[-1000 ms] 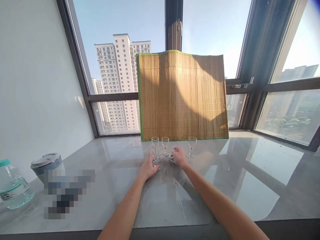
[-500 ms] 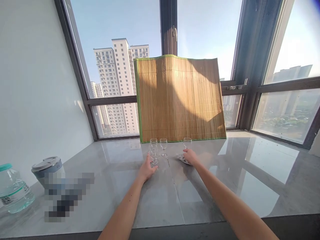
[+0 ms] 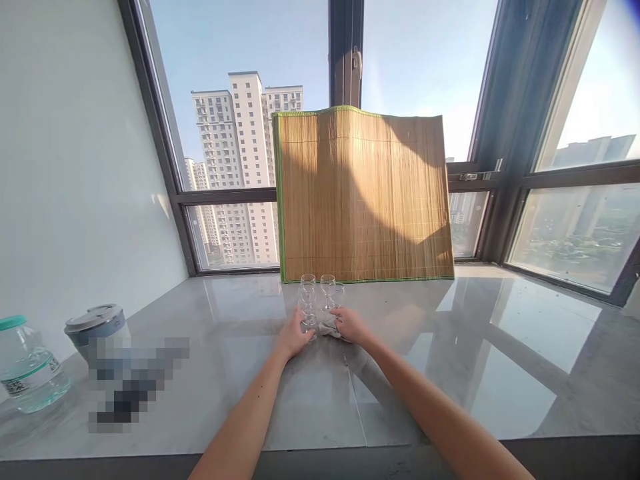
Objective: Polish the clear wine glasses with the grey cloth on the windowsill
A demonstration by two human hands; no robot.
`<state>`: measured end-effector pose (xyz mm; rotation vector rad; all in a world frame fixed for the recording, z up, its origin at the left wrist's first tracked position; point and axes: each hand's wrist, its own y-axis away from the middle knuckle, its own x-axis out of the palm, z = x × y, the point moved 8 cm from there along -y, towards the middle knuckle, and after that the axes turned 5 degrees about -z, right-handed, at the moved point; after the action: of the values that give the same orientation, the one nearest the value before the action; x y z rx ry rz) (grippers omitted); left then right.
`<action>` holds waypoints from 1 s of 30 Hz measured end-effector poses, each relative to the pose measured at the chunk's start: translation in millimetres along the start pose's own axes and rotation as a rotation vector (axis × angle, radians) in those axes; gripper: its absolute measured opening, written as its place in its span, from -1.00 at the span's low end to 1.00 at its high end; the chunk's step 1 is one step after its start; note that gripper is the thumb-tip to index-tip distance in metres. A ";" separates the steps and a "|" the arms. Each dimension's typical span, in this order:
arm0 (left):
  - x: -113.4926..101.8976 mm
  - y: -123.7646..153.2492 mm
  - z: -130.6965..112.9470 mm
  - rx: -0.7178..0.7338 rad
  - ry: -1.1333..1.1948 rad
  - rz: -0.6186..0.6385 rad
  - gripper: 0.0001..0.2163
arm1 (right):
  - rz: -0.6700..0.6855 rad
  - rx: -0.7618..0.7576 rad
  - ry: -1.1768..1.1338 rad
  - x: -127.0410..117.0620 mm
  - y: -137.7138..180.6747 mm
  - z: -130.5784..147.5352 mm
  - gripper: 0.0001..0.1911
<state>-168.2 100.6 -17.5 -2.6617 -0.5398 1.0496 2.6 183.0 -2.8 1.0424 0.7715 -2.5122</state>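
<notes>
Several small clear stemmed glasses stand close together on the grey marble counter [image 3: 310,400], in front of a bamboo mat [image 3: 363,193]. My left hand [image 3: 294,337] is closed round the foot of the front left glass [image 3: 307,308]. My right hand [image 3: 351,326] grips the stem of another glass [image 3: 339,293] just to the right of the group. A small crumpled grey cloth [image 3: 327,328] lies under that hand's fingers. Two more glasses, one on the left [image 3: 308,283] and one on the right [image 3: 327,283], stand behind, untouched.
The mat leans upright against the window frame [image 3: 346,53] at the back. At the far left stand a plastic water bottle [image 3: 25,367] and a lidded grey cup [image 3: 95,327], next to a blurred patch. A white wall runs along the left.
My right hand has brought the glass that stood apart on the right over to the left, beside the other glasses, with the cloth. My left hand has stayed on the front glass.
</notes>
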 end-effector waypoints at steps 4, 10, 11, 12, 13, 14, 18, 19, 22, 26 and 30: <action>-0.6 0.1 -3.2 0.012 0.030 0.006 -0.17 | 0.031 -0.031 0.010 7.4 -5.0 9.8 -0.59; -1.8 1.4 -4.3 0.010 0.010 -0.003 -0.24 | 0.054 -0.075 -0.009 13.5 -5.3 20.8 -0.60; -3.0 1.6 -5.8 0.026 0.010 -0.018 -0.27 | 0.054 -0.092 -0.016 11.2 -2.0 21.6 -0.60; -5.0 1.6 -7.3 0.041 0.009 -0.043 -0.31 | 0.049 -0.112 -0.025 7.2 2.5 22.1 -0.61; -7.6 1.6 -8.5 0.054 0.004 -0.076 -0.36 | 0.043 -0.137 -0.033 1.8 8.3 22.1 -0.61; -10.5 1.6 -9.0 0.060 -0.006 -0.112 -0.41 | 0.038 -0.160 -0.038 -4.6 15.1 21.5 -0.61; -15.7 0.0 -7.0 0.035 -0.075 -0.177 -0.62 | -0.014 -0.160 0.101 -35.9 45.5 12.5 -0.45; -14.6 -0.7 -6.8 0.033 -0.093 -0.162 -0.67 | -0.064 -0.120 0.186 -45.3 51.7 9.0 -0.36; -11.4 -1.9 -8.9 0.050 -0.137 -0.114 -0.75 | -0.271 0.053 0.420 -70.5 66.1 3.8 -0.11; -13.2 -1.4 -15.0 0.094 -0.149 -0.114 -0.81 | -0.305 0.224 0.410 -63.5 69.0 8.1 -0.01; -15.6 -0.6 -19.5 0.122 -0.124 -0.120 -0.83 | -0.207 0.236 0.343 -37.5 62.2 17.9 0.02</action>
<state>-165.3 93.1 6.2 -2.4398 -0.6296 1.1776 47.7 125.3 12.5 1.5786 0.7152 -2.6827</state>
